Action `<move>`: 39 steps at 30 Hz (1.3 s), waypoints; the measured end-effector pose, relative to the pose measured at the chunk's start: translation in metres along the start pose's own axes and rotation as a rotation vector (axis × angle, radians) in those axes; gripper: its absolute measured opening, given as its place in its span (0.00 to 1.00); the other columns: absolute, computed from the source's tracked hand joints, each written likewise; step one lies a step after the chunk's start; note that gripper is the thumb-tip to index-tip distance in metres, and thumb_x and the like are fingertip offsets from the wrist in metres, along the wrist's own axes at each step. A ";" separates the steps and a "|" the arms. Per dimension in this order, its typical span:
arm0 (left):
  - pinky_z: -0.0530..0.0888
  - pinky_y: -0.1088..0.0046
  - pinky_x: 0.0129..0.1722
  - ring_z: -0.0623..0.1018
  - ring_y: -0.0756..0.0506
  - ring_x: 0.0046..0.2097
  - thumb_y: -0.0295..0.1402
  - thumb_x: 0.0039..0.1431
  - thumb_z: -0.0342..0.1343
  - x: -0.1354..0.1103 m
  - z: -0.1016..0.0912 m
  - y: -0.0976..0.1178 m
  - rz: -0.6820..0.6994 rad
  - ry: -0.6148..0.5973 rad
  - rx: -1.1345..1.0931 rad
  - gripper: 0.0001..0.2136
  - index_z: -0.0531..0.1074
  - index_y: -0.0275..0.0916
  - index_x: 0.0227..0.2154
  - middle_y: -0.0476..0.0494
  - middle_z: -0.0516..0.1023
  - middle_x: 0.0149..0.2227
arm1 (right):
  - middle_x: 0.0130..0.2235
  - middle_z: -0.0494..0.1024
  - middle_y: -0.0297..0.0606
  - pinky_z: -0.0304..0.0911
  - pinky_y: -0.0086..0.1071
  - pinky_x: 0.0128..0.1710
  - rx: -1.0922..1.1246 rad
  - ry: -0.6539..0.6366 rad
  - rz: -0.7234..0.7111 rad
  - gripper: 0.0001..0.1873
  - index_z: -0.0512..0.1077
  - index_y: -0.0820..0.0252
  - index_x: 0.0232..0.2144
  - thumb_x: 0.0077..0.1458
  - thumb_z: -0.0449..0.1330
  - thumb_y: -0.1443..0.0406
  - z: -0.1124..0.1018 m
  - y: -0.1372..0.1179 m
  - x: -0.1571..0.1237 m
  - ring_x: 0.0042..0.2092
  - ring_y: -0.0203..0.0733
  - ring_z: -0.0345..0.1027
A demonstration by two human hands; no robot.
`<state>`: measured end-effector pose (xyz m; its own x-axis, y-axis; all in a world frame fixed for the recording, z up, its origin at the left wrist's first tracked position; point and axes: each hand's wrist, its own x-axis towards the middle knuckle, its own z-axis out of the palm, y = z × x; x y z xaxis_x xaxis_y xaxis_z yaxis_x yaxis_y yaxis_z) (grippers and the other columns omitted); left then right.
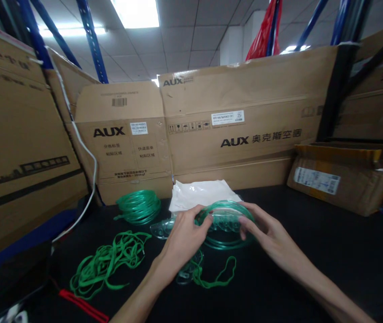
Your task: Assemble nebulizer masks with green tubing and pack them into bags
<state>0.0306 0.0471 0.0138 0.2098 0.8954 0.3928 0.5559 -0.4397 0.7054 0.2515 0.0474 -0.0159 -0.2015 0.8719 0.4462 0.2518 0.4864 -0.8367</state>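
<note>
Between my two hands is a coil of clear green tubing [226, 244], raised at a tilt over the black table. My left hand [191, 229] grips its left side, thumb on top. My right hand [261, 224] has its fingers closed round the right side. Behind the coil, a clear ribbed plastic piece [164, 228] lies partly hidden by my left hand. Below the coil rests a small clear plastic part [186, 271] with a green cord loop [220, 282] beside it. A second coil of green tubing [139, 206] and a tangled green cord [110, 260] lie to the left.
A white plastic bag [204, 193] lies behind my hands. Large cardboard panels [194, 148] wall the back and left. An opened cardboard box [332, 179] stands right. At the left are a white cable [88, 152], a dark flat device [19, 278] and a red strap [83, 305].
</note>
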 end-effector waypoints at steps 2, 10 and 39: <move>0.72 0.71 0.35 0.80 0.45 0.31 0.37 0.65 0.53 0.001 0.001 -0.003 -0.016 -0.017 -0.033 0.11 0.80 0.40 0.38 0.49 0.82 0.31 | 0.25 0.72 0.30 0.66 0.35 0.36 -0.002 -0.045 0.004 0.18 0.72 0.58 0.41 0.66 0.56 0.50 0.002 0.000 0.001 0.30 0.42 0.69; 0.79 0.74 0.37 0.83 0.46 0.39 0.33 0.68 0.45 0.002 0.012 -0.003 -0.044 -0.107 -0.212 0.14 0.76 0.36 0.43 0.43 0.84 0.41 | 0.25 0.69 0.30 0.63 0.32 0.33 0.033 0.035 0.019 0.20 0.70 0.57 0.32 0.66 0.56 0.49 0.004 -0.003 0.000 0.29 0.39 0.65; 0.72 0.73 0.38 0.69 0.50 0.31 0.33 0.62 0.45 0.006 0.004 0.018 -0.187 -0.008 -0.563 0.14 0.76 0.37 0.38 0.50 0.68 0.31 | 0.28 0.74 0.37 0.67 0.32 0.33 0.037 -0.097 0.121 0.24 0.75 0.58 0.29 0.60 0.59 0.44 -0.018 -0.014 0.010 0.32 0.42 0.69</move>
<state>0.0449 0.0446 0.0263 0.1567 0.9609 0.2284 0.0724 -0.2418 0.9676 0.2629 0.0502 0.0057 -0.2626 0.9135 0.3107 0.2448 0.3745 -0.8943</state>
